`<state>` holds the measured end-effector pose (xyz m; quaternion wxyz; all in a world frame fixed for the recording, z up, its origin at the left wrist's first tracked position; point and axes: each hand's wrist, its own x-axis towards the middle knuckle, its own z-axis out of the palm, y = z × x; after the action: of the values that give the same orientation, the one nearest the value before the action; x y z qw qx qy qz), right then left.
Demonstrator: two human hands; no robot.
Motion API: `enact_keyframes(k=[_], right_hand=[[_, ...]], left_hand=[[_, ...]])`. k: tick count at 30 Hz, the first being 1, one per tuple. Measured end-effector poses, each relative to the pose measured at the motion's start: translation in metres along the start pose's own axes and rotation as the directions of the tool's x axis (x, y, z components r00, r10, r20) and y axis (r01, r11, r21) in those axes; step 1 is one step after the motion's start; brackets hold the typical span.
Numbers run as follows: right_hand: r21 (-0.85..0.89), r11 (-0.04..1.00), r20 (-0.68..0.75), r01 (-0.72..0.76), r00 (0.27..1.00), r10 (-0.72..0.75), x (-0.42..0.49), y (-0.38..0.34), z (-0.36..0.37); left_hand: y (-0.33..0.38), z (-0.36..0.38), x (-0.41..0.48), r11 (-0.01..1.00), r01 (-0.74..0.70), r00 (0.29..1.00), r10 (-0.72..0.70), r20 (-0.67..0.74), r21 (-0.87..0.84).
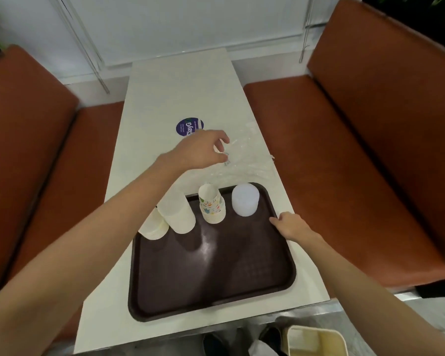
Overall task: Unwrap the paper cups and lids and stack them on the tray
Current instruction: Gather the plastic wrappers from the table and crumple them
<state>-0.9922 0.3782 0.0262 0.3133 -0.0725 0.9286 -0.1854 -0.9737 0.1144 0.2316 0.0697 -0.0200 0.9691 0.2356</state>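
A dark brown tray (211,276) lies on the white table. Along its far edge stand two stacks of plain white cups (176,211), a stack of patterned paper cups (211,205) and a stack of translucent lids (245,200). My left hand (201,150) reaches past the tray, its fingers curled at the edge of a crumpled clear plastic wrap (247,155) on the table; whether it pinches the wrap I cannot tell. My right hand (290,224) rests on the tray's right rim, fingers on the edge.
The narrow white table (180,93) bears a round purple sticker (189,127). Brown padded benches (344,150) run along both sides. A clear acrylic partition stands at the far end. A beige bin (316,343) sits on the floor below the near edge.
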Motion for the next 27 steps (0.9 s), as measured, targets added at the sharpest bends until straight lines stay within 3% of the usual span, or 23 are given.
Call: enact_keyframes(k=[4,9,21,27], right_hand=[[-0.030,0.999,0.014,0.038,0.999,-0.037,0.003,0.005,0.000],[0.017,0.997,0.020,0.080,0.997,-0.081,0.007,0.011,-0.002],[0.026,0.992,0.010,0.120,0.993,-0.121,0.012,0.019,0.001],[0.048,0.987,0.015,0.157,0.987,-0.158,0.009,0.020,-0.005]], left_hand=[[-0.015,0.030,0.075,0.934,0.105,0.947,-0.198,0.251,0.343],[-0.038,0.064,0.109,0.813,0.169,0.874,-0.385,0.296,0.557],[-0.076,0.111,0.144,0.875,0.276,0.883,-0.394,0.254,0.398],[-0.073,0.110,0.154,0.879,0.220,0.920,-0.331,0.210,0.423]])
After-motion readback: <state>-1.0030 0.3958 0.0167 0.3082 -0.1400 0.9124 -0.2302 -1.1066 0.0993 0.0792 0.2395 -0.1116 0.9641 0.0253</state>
